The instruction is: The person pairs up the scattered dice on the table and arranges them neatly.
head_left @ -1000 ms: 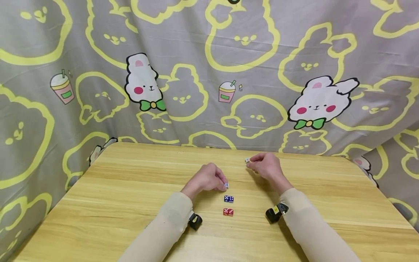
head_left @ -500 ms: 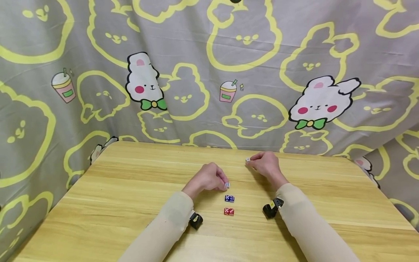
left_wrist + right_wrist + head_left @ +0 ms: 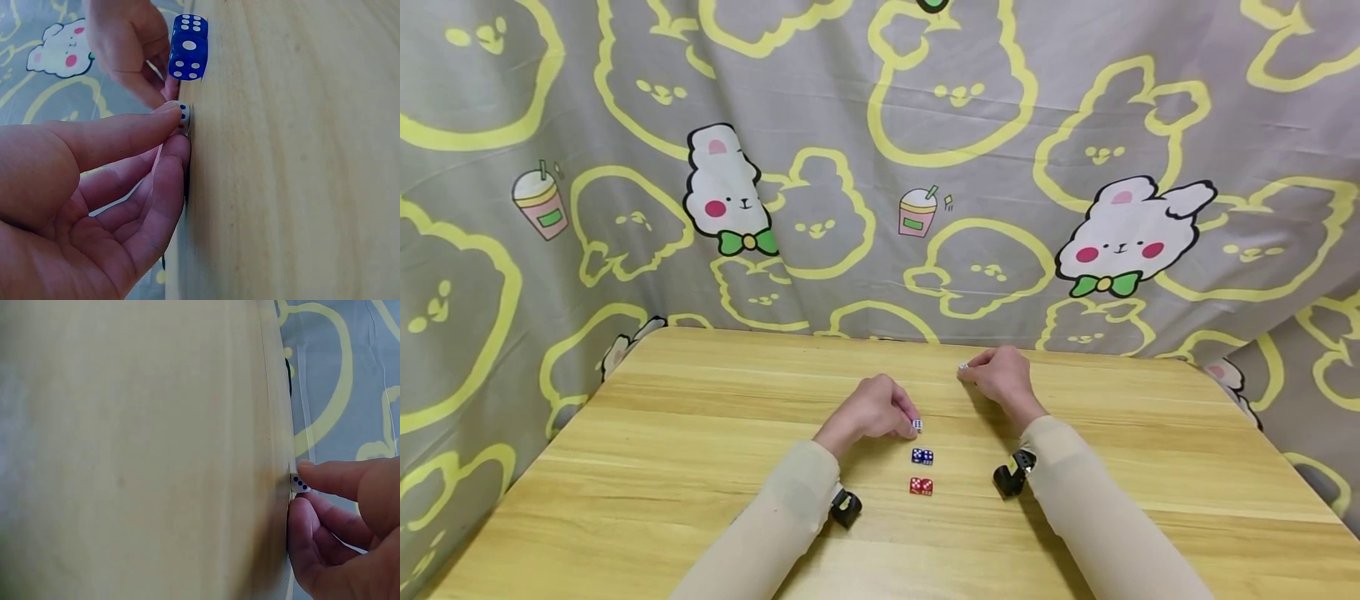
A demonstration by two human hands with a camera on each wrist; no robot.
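Observation:
My left hand (image 3: 876,407) pinches a white die (image 3: 917,426) with dark pips between thumb and fingertips, down at the table surface. Farther back and to the right, my right hand (image 3: 1002,375) holds a second white die (image 3: 300,483) by thumb and finger, also low at the wood. Just nearer than the left hand's die lies a pair of blue dice (image 3: 922,457), side by side and touching. Nearer still is a pair of red dice (image 3: 921,486), set the same way. In the left wrist view the fingers partly cover the white die (image 3: 184,115).
The dice lie on a wood-grain table (image 3: 700,433). Behind its far edge hangs a grey curtain (image 3: 842,100) with yellow outlines and cartoon rabbits. A black wrist camera (image 3: 846,507) sits at the left wrist and another black camera (image 3: 1011,477) at the right.
My right hand and forearm have shifted slightly left, with the white die still pinched. My left hand, the blue dice and the red dice stay in place; the head view moves a little.

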